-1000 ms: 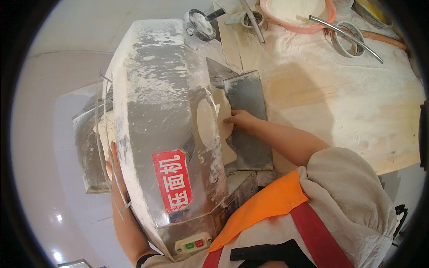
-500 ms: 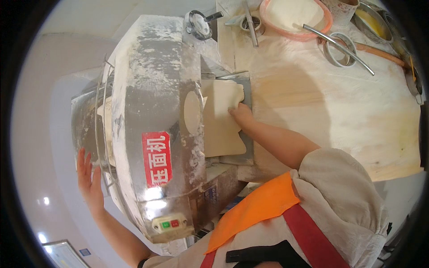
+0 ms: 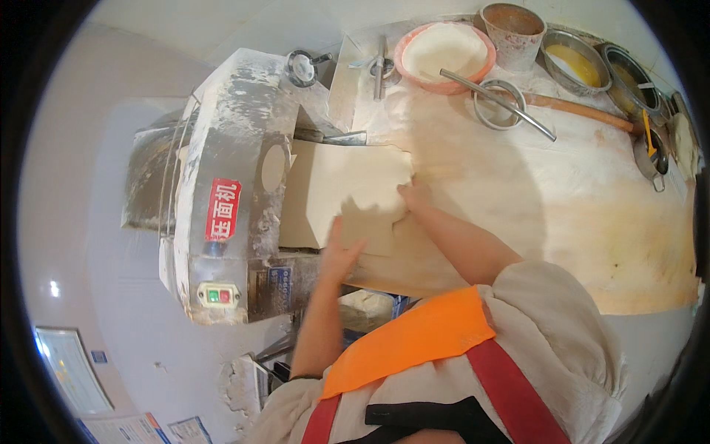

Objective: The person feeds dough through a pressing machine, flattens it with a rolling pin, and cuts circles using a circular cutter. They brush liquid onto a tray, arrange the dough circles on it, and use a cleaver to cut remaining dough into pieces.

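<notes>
A pale dough sheet (image 3: 340, 177) extends rightward out of a flour-dusted steel rolling machine (image 3: 222, 129), which has a red label and a green-and-red switch panel (image 3: 220, 295). My right hand (image 3: 414, 198) pinches the sheet's right edge, its fingertips partly hidden. My left hand (image 3: 342, 248), blurred by motion, is over the sheet's lower part near the machine's outlet, with fingers apart, casting a shadow on the dough.
A floury wooden board (image 3: 606, 244) fills the right. Along its back are a pink flour bowl (image 3: 407, 74), a bucket (image 3: 510, 55), metal pots (image 3: 612, 74), a ring (image 3: 479, 113), a metal tube (image 3: 536, 127) and a wooden rolling pin (image 3: 577, 109).
My left hand has moved from the machine's left side to the sheet on the right. My right hand has drawn more sheet rightward out of the machine. The view has shifted too.
</notes>
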`<control>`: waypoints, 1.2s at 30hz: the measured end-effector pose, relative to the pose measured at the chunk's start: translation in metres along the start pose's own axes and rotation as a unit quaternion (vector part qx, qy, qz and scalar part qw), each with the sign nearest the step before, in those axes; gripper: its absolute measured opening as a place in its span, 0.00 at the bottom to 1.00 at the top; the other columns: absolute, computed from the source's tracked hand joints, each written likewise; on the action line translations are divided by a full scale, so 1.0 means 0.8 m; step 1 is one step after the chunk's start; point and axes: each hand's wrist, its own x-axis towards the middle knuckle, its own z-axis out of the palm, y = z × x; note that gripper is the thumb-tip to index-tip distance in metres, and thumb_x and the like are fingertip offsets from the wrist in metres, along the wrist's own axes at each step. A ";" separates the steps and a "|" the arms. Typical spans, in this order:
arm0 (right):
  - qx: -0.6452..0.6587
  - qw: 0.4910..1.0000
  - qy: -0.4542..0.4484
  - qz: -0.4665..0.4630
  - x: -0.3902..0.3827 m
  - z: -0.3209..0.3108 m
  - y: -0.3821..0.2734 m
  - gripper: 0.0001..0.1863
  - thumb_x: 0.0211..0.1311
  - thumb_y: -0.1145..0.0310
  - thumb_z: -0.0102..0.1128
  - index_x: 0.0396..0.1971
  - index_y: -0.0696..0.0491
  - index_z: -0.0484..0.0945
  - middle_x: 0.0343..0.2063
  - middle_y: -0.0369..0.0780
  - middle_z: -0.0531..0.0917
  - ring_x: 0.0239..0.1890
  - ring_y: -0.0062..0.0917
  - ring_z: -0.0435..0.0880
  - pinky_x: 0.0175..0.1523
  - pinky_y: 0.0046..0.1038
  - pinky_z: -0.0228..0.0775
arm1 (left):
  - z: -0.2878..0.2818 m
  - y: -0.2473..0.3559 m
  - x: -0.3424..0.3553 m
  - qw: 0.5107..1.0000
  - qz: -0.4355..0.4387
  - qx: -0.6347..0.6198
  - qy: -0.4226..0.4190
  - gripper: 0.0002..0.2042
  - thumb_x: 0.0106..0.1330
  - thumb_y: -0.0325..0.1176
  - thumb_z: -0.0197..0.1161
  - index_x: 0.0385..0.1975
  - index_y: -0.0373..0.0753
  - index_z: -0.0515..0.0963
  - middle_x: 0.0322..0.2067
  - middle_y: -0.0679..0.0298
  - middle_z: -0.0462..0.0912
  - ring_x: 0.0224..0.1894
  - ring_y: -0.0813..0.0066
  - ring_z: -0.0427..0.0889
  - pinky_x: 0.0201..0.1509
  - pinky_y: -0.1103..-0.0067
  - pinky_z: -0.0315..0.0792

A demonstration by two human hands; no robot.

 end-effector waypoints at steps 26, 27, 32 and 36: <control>0.383 0.909 -0.023 -0.162 -0.066 -0.259 -0.166 0.24 0.58 0.68 0.62 0.53 0.60 0.71 0.40 0.39 0.79 0.40 0.24 0.78 0.45 0.27 0.71 | 0.088 0.122 -0.052 0.880 0.114 -0.452 -0.098 0.15 0.65 0.43 0.57 0.42 0.38 0.76 0.39 0.64 0.77 0.43 0.75 0.74 0.44 0.74 0.69; 0.355 0.906 -0.142 -0.179 -0.060 -0.233 -0.187 0.27 0.56 0.68 0.63 0.55 0.60 0.69 0.38 0.39 0.80 0.37 0.24 0.77 0.45 0.26 0.70 | 0.077 0.080 -0.042 0.857 -0.003 -0.515 -0.010 0.17 0.65 0.43 0.57 0.41 0.34 0.76 0.42 0.59 0.77 0.42 0.71 0.76 0.44 0.75 0.70; -0.335 0.933 0.040 -0.125 0.084 -0.136 -0.137 0.45 0.48 0.52 0.73 0.59 0.64 0.64 0.47 0.47 0.79 0.50 0.33 0.79 0.55 0.35 0.69 | 0.056 -0.028 -0.019 0.917 -0.109 -0.206 0.325 0.28 0.64 0.48 0.59 0.57 0.33 0.66 0.47 0.57 0.78 0.47 0.67 0.78 0.48 0.76 0.73; -0.186 0.977 0.017 -0.107 0.059 -0.075 -0.077 0.38 0.47 0.61 0.71 0.57 0.62 0.66 0.45 0.48 0.80 0.44 0.37 0.82 0.43 0.38 0.76 | 0.115 -0.008 -0.043 0.954 0.103 0.173 0.222 0.39 0.59 0.49 0.63 0.65 0.33 0.58 0.60 0.47 0.68 0.61 0.55 0.70 0.62 0.72 0.65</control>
